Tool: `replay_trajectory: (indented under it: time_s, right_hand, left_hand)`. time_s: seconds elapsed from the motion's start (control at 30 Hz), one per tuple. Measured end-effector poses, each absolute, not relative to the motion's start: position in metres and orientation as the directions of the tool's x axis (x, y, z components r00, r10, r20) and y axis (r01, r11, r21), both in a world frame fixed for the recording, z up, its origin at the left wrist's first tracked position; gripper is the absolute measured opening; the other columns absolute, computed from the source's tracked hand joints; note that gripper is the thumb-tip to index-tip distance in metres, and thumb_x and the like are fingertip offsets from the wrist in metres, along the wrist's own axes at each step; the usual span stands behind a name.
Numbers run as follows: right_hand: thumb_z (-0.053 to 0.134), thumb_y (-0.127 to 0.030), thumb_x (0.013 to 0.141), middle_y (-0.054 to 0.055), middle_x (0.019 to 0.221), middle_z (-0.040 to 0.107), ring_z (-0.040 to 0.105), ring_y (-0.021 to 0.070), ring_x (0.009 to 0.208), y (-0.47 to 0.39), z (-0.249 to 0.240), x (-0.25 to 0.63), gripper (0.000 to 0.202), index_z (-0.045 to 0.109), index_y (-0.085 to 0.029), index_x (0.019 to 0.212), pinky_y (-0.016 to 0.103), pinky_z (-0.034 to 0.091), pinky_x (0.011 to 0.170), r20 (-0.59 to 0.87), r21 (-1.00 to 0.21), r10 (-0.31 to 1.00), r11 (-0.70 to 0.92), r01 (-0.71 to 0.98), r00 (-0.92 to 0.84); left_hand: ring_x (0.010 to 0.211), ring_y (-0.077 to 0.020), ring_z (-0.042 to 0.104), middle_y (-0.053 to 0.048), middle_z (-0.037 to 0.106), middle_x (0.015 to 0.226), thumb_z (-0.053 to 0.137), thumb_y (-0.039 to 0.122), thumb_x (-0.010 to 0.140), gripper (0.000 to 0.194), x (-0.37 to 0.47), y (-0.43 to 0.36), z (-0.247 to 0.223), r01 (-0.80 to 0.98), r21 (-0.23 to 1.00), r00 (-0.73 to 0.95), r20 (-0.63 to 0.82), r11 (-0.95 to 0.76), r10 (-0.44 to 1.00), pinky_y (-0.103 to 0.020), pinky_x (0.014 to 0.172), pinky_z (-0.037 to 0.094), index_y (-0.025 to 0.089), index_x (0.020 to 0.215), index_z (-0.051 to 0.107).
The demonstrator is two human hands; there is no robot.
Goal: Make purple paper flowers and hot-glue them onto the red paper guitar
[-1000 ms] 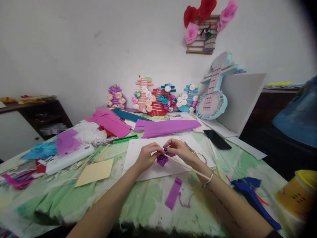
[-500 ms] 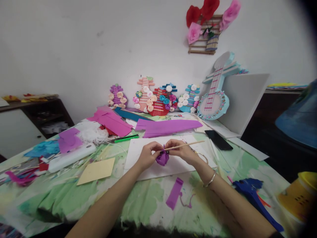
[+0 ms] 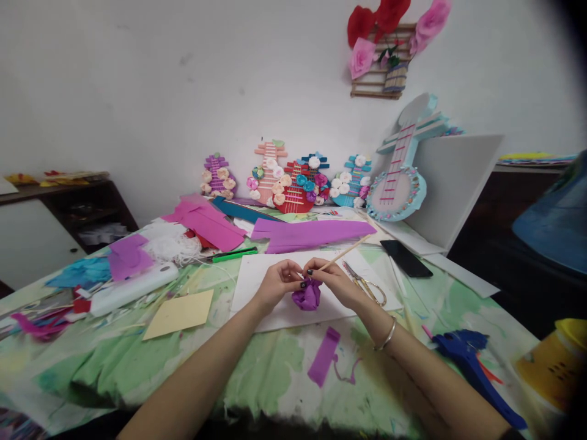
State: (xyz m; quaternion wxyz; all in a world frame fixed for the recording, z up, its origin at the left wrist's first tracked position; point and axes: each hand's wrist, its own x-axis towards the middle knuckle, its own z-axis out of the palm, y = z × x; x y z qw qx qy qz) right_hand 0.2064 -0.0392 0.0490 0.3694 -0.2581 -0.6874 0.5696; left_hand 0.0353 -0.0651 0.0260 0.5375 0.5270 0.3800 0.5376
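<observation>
A bunched purple paper flower (image 3: 307, 296) hangs between my hands above the white sheet (image 3: 275, 318). My left hand (image 3: 279, 285) pinches its upper edge from the left, fingers curled. My right hand (image 3: 331, 281) holds the flower's top from the right, fingers closed, with a thin wooden stick (image 3: 345, 252) pointing up and right out of the same hand. Just right of that hand, gold-handled scissors (image 3: 367, 286) lie on the sheet. Nearer the table's front edge are a purple paper strip (image 3: 323, 357) and a twisted purple scrap (image 3: 345, 370).
A blue glue gun (image 3: 472, 366) and a yellow container (image 3: 554, 366) are at right. A black phone (image 3: 406, 258) lies at back right. Yellow paper (image 3: 178, 315), a white glue-stained device (image 3: 132, 289) and a green cutter (image 3: 233, 255) are left. Decorated paper instruments (image 3: 293, 189) stand behind.
The stick now tilts more steeply upward. My right hand has turned slightly, the purple flower sits a little lower and shows more fully, and the scissors are more exposed.
</observation>
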Motion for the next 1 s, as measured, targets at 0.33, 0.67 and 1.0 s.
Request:
replay_trajectory:
  time_s: [0.33, 0.67, 1.0]
  right_hand:
    - [0.056, -0.018, 0.067, -0.002, 0.065, 0.055, 0.045, 0.0104, 0.058, -0.039, 0.043, 0.202, 0.008, 0.063, -0.016, 0.071, 0.025, 0.034, 0.058, 0.145, -0.984, 0.820, 0.061, -0.166, -0.554]
    - [0.063, -0.020, 0.068, -0.002, 0.064, 0.052, 0.044, 0.0094, 0.059, -0.036, 0.036, 0.201, 0.006, 0.062, -0.016, 0.072, 0.024, 0.033, 0.058, 0.125, -0.953, 0.827, -0.054, -0.298, -0.549]
    - [0.063, -0.017, 0.071, -0.001, 0.066, 0.055, 0.047, 0.0100, 0.061, -0.035, 0.039, 0.203, 0.005, 0.064, -0.016, 0.076, 0.025, 0.034, 0.060, 0.181, -0.935, 0.809, -0.035, -0.353, -0.560]
  left_hand:
    - [0.057, -0.0098, 0.057, 0.001, 0.064, 0.064, 0.079, 0.013, 0.052, 0.032, 0.032, -0.065, 0.026, -0.230, 0.967, 0.118, 0.136, -0.106, 0.984, -0.021, 0.056, 0.040, 0.012, 0.079, 0.061]
    - [0.059, -0.0083, 0.058, 0.000, 0.064, 0.067, 0.082, 0.014, 0.051, 0.032, 0.035, -0.066, 0.030, -0.380, 0.924, 0.095, 0.077, -0.036, 0.993, -0.019, 0.056, 0.041, 0.011, 0.076, 0.063]
    - [0.065, -0.0102, 0.059, -0.001, 0.064, 0.071, 0.078, 0.012, 0.054, 0.026, 0.035, -0.070, 0.037, -0.359, 0.927, 0.050, 0.135, -0.109, 0.989, -0.021, 0.061, 0.043, 0.012, 0.075, 0.063]
